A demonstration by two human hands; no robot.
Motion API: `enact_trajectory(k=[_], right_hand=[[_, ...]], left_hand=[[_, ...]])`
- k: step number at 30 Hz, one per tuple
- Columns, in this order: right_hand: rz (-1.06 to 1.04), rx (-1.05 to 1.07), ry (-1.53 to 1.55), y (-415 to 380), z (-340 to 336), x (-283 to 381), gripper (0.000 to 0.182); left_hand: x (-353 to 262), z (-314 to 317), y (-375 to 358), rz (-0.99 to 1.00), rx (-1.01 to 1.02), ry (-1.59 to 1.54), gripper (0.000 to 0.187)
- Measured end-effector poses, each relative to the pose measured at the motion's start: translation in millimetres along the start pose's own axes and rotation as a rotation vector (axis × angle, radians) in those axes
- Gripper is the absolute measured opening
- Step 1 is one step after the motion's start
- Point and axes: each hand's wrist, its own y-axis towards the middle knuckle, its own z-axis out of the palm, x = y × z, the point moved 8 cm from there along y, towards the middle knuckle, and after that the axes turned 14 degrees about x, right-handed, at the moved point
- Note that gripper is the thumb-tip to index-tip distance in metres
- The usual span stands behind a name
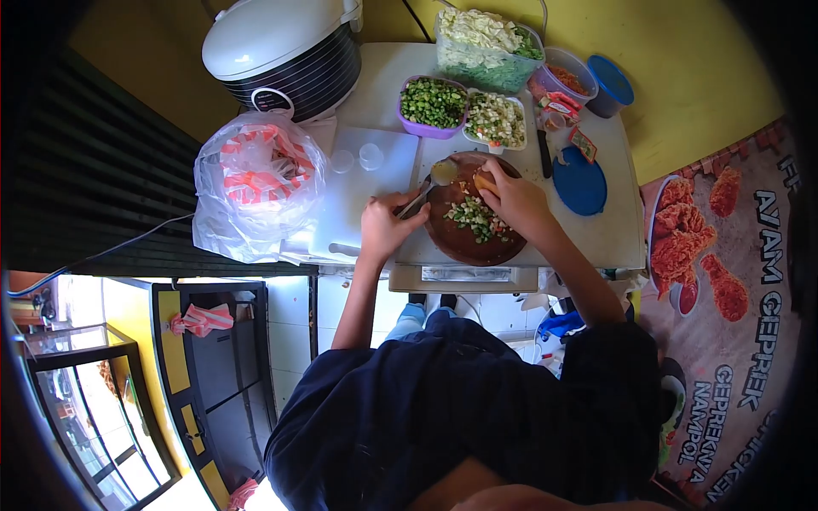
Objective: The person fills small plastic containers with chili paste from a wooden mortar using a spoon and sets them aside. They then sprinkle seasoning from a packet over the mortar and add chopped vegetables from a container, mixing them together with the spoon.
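Note:
A round brown mortar (449,241) sits near the front of the table, with chopped green and white vegetables (479,217) lying in it. My left hand (390,224) is closed on the handle of a metal spoon (444,172), whose bowl reaches over the mortar's far left part. What fills the spoon is too small to name. Over the mortar's right side, my right hand (517,203) is wrapped around a light brown wooden pestle (486,183); its lower end is partly hidden by my fingers.
Behind the mortar stand a purple tub of chopped greens (433,106), a white tub of chopped vegetables (496,119) and a large cabbage container (486,68). A knife (544,153) and blue lid (580,187) lie right. Left are a plastic bag (256,183) and rice cooker (281,60).

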Motion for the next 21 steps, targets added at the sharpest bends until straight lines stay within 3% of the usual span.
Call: enact_trajectory(k=[4,5,8,12,16,18,21], right_hand=[[-0.267,0.203,0.213,-2,-1,-25,0.043],[-0.429,0.182,0.345,3,-8,-25,0.044],[-0.135,0.503,0.565,-3,-26,-41,0.043],[-0.172,0.392,0.611,8,-46,-35,0.037],[-0.242,0.521,0.621,28,-39,-19,0.038],[-0.37,0.454,0.505,46,-30,-21,0.038],[-0.23,0.647,0.469,41,-22,-15,0.039]], left_hand=[[0,0,-2,0.044,-0.045,-0.047,0.033],[0,0,-2,0.039,-0.04,-0.059,0.032],[-1,0,-1,0.009,-0.001,-0.02,0.034],[-1,2,-1,-0.025,0.026,-0.03,0.036],[0,3,-1,-0.015,0.026,-0.048,0.036],[-2,2,-1,-0.013,0.031,-0.046,0.036],[6,3,0,0.016,-0.018,-0.048,0.034]])
